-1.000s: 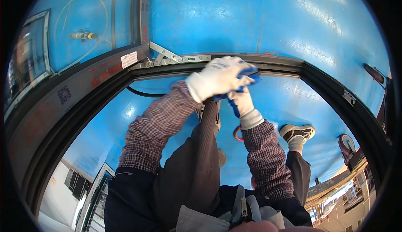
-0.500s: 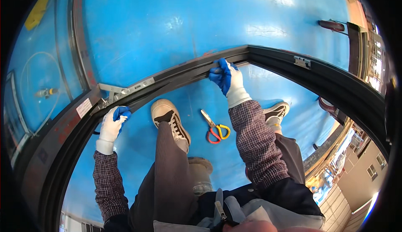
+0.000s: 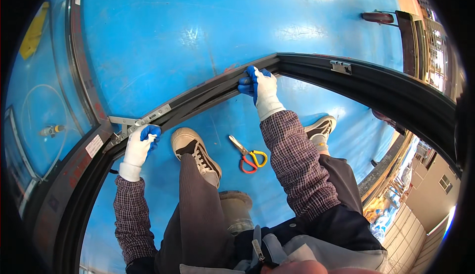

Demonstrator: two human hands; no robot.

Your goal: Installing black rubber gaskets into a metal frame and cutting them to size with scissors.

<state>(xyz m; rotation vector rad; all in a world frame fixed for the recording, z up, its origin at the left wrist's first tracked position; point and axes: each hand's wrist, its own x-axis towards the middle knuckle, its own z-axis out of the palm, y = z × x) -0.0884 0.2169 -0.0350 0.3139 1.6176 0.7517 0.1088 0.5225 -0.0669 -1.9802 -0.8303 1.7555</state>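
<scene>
Your two gloved hands are both on the one dark window frame (image 3: 208,99) that arches across the blue floor (image 3: 198,36) in front of you. Your left hand (image 3: 141,143), in a white glove with blue fingertips, is curled shut around the frame's edge just below the silver hinge bracket (image 3: 133,123), which sits right above your knuckles. Your right hand (image 3: 260,87), in a matching glove, lies further along the same rail, well apart from the left, with its fingers (image 3: 246,83) folded over the top of the rail and pressing on it; how tightly they close underneath you cannot tell from here. Between your hands and a little nearer to you lies one pair of scissors (image 3: 250,156), with one red loop and one yellow loop, flat on the floor and touched by neither hand. Two shoes show: your left shoe (image 3: 190,148) just beside your left hand, sole toward the frame, and your right shoe (image 3: 319,128) below and outward of your right hand. One small silver latch plate (image 3: 341,67) sits on the frame beyond your right hand. Far off past your left hand, a second framed pane (image 3: 47,100) rests on the floor.
</scene>
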